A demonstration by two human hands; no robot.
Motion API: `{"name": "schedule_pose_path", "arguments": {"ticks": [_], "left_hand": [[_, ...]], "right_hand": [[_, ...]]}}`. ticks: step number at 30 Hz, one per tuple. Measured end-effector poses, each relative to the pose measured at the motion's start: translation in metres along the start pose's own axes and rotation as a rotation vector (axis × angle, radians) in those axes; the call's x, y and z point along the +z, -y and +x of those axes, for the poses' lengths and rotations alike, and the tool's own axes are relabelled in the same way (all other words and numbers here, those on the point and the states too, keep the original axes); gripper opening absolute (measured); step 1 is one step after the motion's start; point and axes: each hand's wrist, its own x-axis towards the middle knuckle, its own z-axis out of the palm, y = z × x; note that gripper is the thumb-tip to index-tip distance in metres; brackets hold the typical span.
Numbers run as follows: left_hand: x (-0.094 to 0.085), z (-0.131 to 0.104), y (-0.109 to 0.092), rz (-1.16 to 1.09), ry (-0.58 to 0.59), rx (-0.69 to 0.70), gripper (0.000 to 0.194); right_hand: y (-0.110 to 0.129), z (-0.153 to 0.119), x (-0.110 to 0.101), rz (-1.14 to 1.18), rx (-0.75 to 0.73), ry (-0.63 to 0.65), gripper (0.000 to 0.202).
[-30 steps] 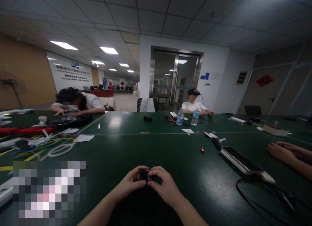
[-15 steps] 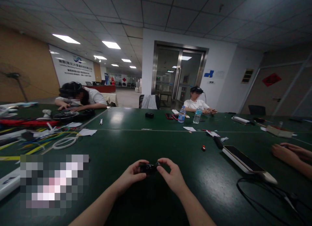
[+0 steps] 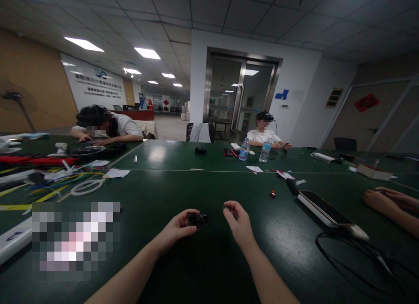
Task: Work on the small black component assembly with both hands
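One green table: spans the width; likely serves as shared surface, gear spread around its edges.
White screen unit: lies on the table, well to the right of both hands, probably parked aside for elbow room.
Left hand: thumb and curled fingers pinch the left end of the black device, likely to steady it while leaving the right end exposed.
Right hand: thumb and index pinch a small piece; a tip grip probably suits something that tiny. Other fingers: bent, exact spread can't tell.
Black device: in left hand, roughly level, apart from right hand. Table contact: can't tell.
Small piece: at right fingertips, near the device, not touching. Too small to identify.
Counts, big to small: table 1, screen unit 1, bottles 2, wearer's hands 2, black block 1, black device 1, wrench 1, red bit 1, pinched piece 1.
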Motion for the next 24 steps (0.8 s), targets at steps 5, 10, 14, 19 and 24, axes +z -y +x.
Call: {"name": "schedule_pose_path", "arguments": {"ticks": [5, 10, 14, 19, 24], "left_hand": [[0.0, -0.001, -0.002, 0.011, -0.006, -0.005, 0.044], [0.0, -0.001, -0.002, 0.0, 0.003, -0.008, 0.045], [-0.001, 0.0, -0.001, -0.012, 0.007, -0.007, 0.046], [0.001, 0.0, -0.002, 0.006, 0.022, -0.007, 0.044], [0.0, 0.003, 0.003, 0.021, 0.058, 0.002, 0.043]], "right_hand": [[-0.003, 0.001, -0.002, 0.031, 0.028, -0.035, 0.021], [-0.001, 0.002, -0.004, 0.012, 0.034, -0.025, 0.021], [0.003, 0.0, -0.003, -0.011, 0.052, 0.051, 0.022], [0.01, -0.005, 0.006, -0.063, 0.032, 0.231, 0.022], [0.013, -0.015, 0.021, -0.084, -0.057, 0.281, 0.02]]}}
